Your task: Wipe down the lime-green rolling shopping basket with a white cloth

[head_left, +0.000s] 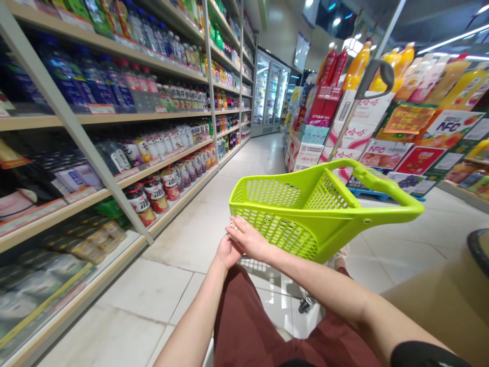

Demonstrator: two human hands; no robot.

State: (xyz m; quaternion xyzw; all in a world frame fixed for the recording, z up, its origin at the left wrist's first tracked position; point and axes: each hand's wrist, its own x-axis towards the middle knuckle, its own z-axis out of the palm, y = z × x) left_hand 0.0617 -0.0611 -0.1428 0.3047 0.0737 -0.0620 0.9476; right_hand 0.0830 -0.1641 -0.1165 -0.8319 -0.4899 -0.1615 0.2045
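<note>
My left hand point(228, 252) and my right hand point(250, 238) meet in front of my lap. The right lies over the left, its fingers stretched out and pressed against it. Most of the left hand's fingers are hidden beneath. No object shows in either hand. Just beyond them stands a bright green plastic shopping cart point(336, 229) with perforated sides, its handle toward the right. The basket looks bare where its inside shows. I cannot tell whether the fingertips touch its side.
Shelves point(183, 165) of drinks run along the left. Stacked drink cartons point(353, 130), topped with large juice bottles point(357, 66), stand behind the cart. Glass-door coolers point(269, 92) are at the aisle's far end. A beige rounded object point(439, 300) is close on the right.
</note>
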